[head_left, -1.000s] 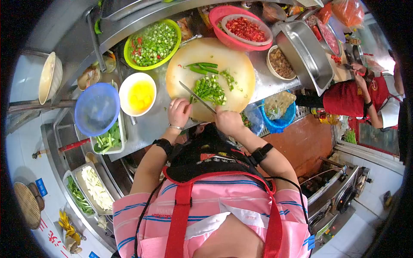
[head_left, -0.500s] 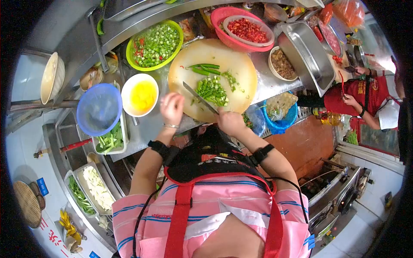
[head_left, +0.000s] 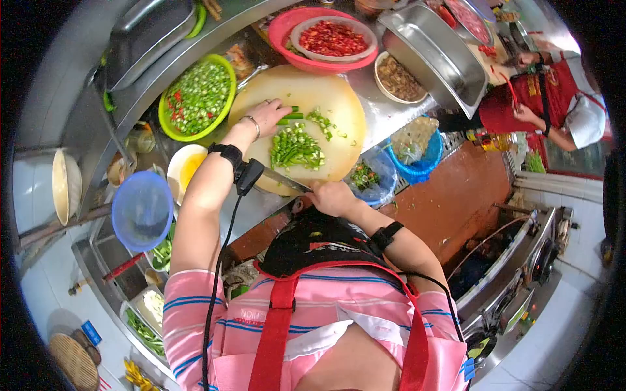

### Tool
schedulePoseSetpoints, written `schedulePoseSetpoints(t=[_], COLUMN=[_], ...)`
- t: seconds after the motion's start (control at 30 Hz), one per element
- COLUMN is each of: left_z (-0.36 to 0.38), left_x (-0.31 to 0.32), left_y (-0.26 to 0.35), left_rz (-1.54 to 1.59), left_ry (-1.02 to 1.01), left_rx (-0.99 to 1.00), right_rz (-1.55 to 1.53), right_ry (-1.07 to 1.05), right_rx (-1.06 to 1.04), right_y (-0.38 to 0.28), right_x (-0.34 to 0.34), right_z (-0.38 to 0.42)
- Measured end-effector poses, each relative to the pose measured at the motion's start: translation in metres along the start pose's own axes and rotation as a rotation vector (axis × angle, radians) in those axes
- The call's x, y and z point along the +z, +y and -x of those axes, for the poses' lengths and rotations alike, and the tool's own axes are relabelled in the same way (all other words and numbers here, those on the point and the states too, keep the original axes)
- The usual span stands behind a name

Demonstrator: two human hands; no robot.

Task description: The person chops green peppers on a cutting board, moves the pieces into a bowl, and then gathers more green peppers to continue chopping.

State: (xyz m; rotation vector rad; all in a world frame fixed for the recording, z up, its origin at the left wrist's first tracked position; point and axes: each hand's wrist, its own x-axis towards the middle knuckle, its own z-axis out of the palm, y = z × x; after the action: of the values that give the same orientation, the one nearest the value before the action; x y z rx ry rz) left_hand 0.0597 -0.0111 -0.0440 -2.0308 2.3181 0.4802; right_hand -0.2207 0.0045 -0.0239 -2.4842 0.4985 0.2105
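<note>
My left hand (head_left: 266, 118) is over the left part of the round cutting board (head_left: 349, 117), its fingers closed on the ends of some whole green chili peppers (head_left: 293, 116). Just below them lies a heap of chopped green chili (head_left: 295, 148), with a few more cut rings to the upper right. At the board's near edge my right hand (head_left: 334, 198) grips the handle of a kitchen knife (head_left: 285, 180). Its blade points left, low beside the board and away from the peppers. My left forearm partly covers the white bowl of yellow egg (head_left: 187, 168).
A green basin of chopped chili (head_left: 199, 98) stands left of the board. Behind it are a pink basin (head_left: 280, 32) with red chopped chili and a steel pan (head_left: 424, 45). A blue basin (head_left: 142, 212) sits at left. A co-worker in a red apron (head_left: 521, 104) is at right.
My left hand has moved up and forward from the board's near left edge onto the whole chilies. My right hand has drawn the knife back from the chopped heap. The view has shifted.
</note>
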Motion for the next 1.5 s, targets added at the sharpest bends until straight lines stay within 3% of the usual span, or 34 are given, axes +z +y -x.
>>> schedulePoseSetpoints(t=[0.1,0.17,0.3,0.37,0.43,0.5,0.57,0.63,0.67,0.77,1.0,1.27,1.33,1.5], left_z=[-0.001,0.003,0.027,0.043,0.062,0.081,0.092,0.092,0.091,0.093,0.117,0.104,0.099,0.101], left_x=[0.002,0.017,0.019,0.002,-0.008,-0.002,0.029,0.049,0.054,0.062,0.071,0.073,0.072,0.066], left_y=[0.005,-0.011,-0.024,-0.016,-0.004,0.014,0.027,0.049,0.064,0.084,0.082,0.053,0.047,0.042], left_rz=[0.064,0.093,0.234,0.333,0.517,0.487,0.373,0.208,0.188,0.089,0.21,0.273,0.326,0.293], left_ry=[-0.077,0.002,0.28,0.382,0.467,0.499,0.565,0.493,0.311,0.415,0.778,0.717,0.667,0.644], left_rx=[-0.119,-0.074,-0.213,-0.33,-0.645,-0.674,-0.474,-0.312,-0.385,-0.238,-0.446,-0.347,-0.282,-0.336], right_rz=[0.005,-0.045,-0.084,-0.059,-0.047,-0.065,-0.025,-0.023,-0.009,0.029,0.072,0.185,0.234,0.33], right_ry=[-0.004,0.015,0.035,0.014,-0.009,0.007,0.026,0.044,0.042,0.058,-0.011,0.0,0.092,0.051], right_rx=[0.065,0.097,0.135,0.168,0.244,0.255,0.327,0.301,0.282,0.237,0.215,0.137,-0.013,-0.133], right_y=[-0.001,0.003,0.016,0.021,0.028,0.035,0.044,0.05,0.048,0.046,0.037,0.043,0.046,0.048], right_x=[0.005,0.002,0.003,-0.007,-0.014,-0.021,-0.025,-0.028,-0.034,-0.038,-0.035,-0.048,-0.057,-0.077], right_z=[0.005,0.005,0.0,-0.008,-0.012,-0.015,-0.018,-0.017,-0.016,-0.013,0.005,0.015,0.015,0.003])
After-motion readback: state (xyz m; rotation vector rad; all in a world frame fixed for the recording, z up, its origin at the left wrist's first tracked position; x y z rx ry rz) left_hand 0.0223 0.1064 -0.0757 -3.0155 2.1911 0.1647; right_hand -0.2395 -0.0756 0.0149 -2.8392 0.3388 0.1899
